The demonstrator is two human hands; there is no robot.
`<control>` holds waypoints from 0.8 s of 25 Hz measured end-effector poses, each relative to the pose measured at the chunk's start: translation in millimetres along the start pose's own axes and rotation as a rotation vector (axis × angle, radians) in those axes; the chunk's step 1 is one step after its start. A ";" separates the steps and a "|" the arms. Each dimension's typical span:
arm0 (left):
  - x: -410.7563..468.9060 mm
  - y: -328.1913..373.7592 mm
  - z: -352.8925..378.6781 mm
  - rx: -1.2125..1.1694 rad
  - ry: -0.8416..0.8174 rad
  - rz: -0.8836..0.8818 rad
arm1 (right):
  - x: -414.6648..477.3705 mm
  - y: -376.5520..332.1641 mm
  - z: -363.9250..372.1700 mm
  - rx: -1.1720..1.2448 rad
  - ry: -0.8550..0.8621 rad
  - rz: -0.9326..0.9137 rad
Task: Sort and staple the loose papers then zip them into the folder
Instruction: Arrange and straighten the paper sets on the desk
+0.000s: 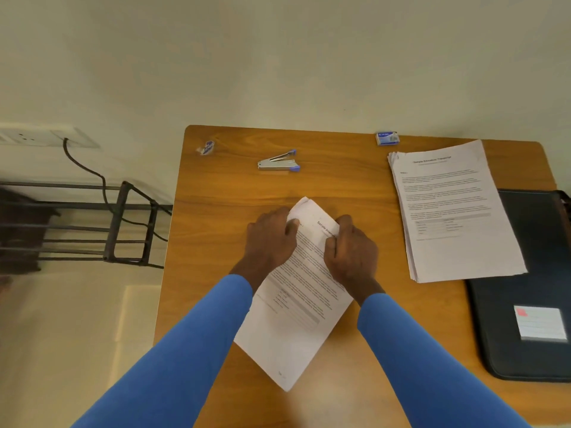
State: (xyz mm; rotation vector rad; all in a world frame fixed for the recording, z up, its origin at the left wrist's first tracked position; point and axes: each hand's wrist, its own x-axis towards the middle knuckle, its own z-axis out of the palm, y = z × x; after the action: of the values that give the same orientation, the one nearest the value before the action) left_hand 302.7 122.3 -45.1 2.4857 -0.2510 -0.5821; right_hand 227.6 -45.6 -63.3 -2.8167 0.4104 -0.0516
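A person in blue sleeves (191, 350) works at a wooden table (216, 199); a thin sheaf (293, 329) of printed sheets lies in the middle of it, turned so its top end points toward 1 o'clock and its bottom corner toward 6 o'clock. The left hand (272, 239) rests on the sheaf's top left corner, its grip closed on the paper with curled fingers and the thumb pressing the sheet; the right hand (350, 251) pinches the top right edge, its grip likewise clamped on the sheaf; the corner between them lifts slightly off the table. At 12 o'clock from the hands lies a silver and blue stapler (279, 162), its jaws gaping; at 10 o'clock from the stapler sits a small wrapper (206, 147), too blurred to name. At 2 o'clock from the hands lies a staple box (387, 138) near the far edge; just below it a stack of papers (454, 211) rests partly on a dark folder (531, 273) at 3 o'clock, which bears a white label (540, 322). At 9 o'clock, off the table, stands a metal rack (129, 223); a cable (92, 174) runs to a wall socket (40, 135).
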 end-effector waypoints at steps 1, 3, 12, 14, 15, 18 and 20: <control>2.8 1.4 3.6 -0.005 0.021 -0.026 | 1.2 -1.8 0.7 -0.010 0.015 -0.011; 3.6 1.4 9.8 0.002 0.090 -0.047 | 4.7 -5.9 3.8 -0.043 0.042 -0.029; 1.0 3.3 15.4 0.015 0.110 -0.044 | 8.1 -22.9 35.4 0.038 0.112 -0.002; 5.3 -0.1 12.4 -0.037 0.086 -0.036 | 9.7 -19.5 38.2 0.010 0.123 -0.045; 9.3 -1.5 8.6 -0.086 0.106 -0.027 | 9.8 -19.0 39.1 -0.010 0.127 -0.058; 38.4 -6.6 -9.2 -0.015 0.361 0.001 | 10.9 -20.0 39.6 -0.036 0.133 -0.054; 72.7 -6.7 -27.3 0.183 0.414 0.002 | 9.4 -20.3 40.4 -0.024 0.123 -0.045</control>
State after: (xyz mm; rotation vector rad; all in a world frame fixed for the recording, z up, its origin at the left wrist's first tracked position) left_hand 380.2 119.5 -54.1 2.7101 -0.1495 -0.0344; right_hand 245.3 -18.2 -96.0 -2.8561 0.3774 -0.2314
